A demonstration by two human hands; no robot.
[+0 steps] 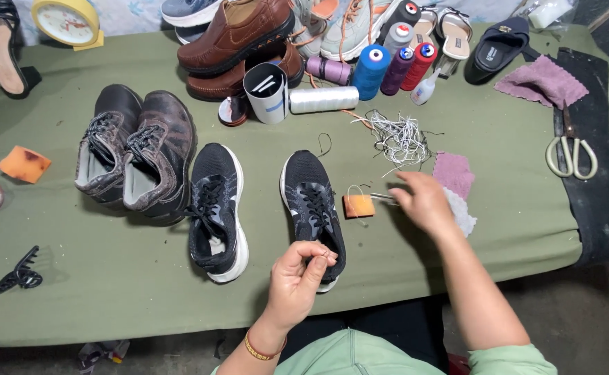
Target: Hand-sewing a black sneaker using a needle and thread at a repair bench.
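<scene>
Two hands are at work over a black sneaker [313, 208] that lies on the green tabletop [110, 278], toe toward me, laces up. My left hand [297, 278] is curled at the shoe's near end, thumb and fingertips pinched tight together just above the toe; whatever it pinches is too small for me to make out. My right hand [422, 203] sits to the right of the shoe, fingers drawn together on a thin pale tool [382, 198] that points at a small orange block [359, 205], which lies just beside the shoe's right edge with a loop of thread on it.

Left of that shoe lies its mate [215, 212], near but apart. Further left sits a worn brown pair [138, 156], side by side and touching. Behind my right hand I see a pink cloth [454, 172] and a tangle of white thread [400, 139]. Thread spools [388, 66] in blue, purple, red and white stand or lie at the far middle, beside brown leather shoes [238, 42]. Scissors [572, 156] rest on a black strip at the far right. An orange sponge [24, 164] and a black hair clip [18, 272] lie well off to the left
</scene>
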